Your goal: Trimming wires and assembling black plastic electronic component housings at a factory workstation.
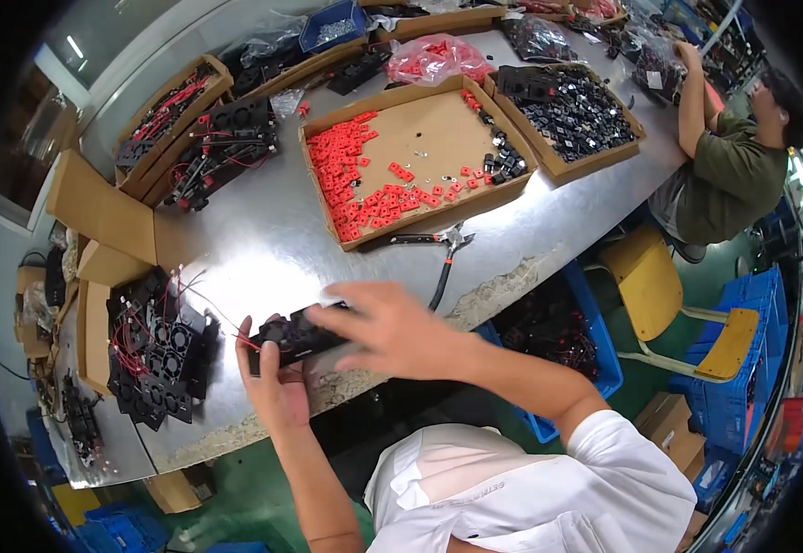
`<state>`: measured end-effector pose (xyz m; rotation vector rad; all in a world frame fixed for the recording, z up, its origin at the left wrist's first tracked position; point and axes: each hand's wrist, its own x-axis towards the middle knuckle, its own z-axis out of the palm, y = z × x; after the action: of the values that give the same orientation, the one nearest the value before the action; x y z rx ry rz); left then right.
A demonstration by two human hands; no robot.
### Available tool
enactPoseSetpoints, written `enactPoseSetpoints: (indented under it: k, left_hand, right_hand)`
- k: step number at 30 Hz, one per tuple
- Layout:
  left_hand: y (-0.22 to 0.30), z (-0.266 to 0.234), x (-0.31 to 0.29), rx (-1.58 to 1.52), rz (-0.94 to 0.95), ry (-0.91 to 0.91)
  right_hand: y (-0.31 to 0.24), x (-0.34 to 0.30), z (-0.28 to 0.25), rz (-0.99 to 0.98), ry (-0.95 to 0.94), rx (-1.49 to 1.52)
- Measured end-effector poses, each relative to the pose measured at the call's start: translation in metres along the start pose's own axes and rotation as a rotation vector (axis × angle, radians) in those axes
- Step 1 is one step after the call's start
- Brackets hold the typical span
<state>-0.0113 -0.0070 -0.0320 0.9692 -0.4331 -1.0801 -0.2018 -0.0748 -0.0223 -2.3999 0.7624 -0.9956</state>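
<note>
My left hand [277, 392] grips a black fan panel [281, 334] by its left end, thumb on top. The panel carries small round fans and trails thin red wires. Over its right end is my right hand [387, 330], blurred by motion, with fingers stretched out and apart; whether it touches the panel I cannot tell. Left of my left hand lies a pile of similar fan panels [166, 346] with red wires. Beyond my right hand, pliers [452, 241] with black and orange handles rest near the shallow cardboard tray.
The cardboard tray [420, 219] holds red and black small parts; beside it, a box [574, 166] holds black parts. An open carton [97, 323] stands left. Below the chipped table edge are a blue crate [604, 346] and a yellow chair [645, 281]. A co-worker [738, 175] sits far right.
</note>
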Motion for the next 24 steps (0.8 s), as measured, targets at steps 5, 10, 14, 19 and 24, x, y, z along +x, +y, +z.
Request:
enactPoseSetpoints:
  k: [5,10,14,19,24]
  left_hand:
    - [-0.004,-0.016,0.004,-0.106,0.051,-0.025]
    - [0.000,-0.007,-0.002,-0.022,0.079,-0.083]
    - [0.002,-0.011,0.000,-0.085,0.099,-0.065]
    - [0.002,-0.011,0.003,-0.129,0.062,-0.105]
    - [-0.007,-0.012,0.003,-0.067,0.072,-0.065]
  right_hand:
    - [0.046,-0.036,-0.066,0.163,0.014,-0.302]
    - [0.057,-0.030,-0.050,0.300,-0.041,-0.477]
    - [0.065,-0.018,-0.040,0.176,-0.121,-0.444]
    - [0.058,-0.007,-0.035,0.072,-0.077,-0.381]
    - [0.075,-0.019,-0.027,0.068,0.015,-0.320]
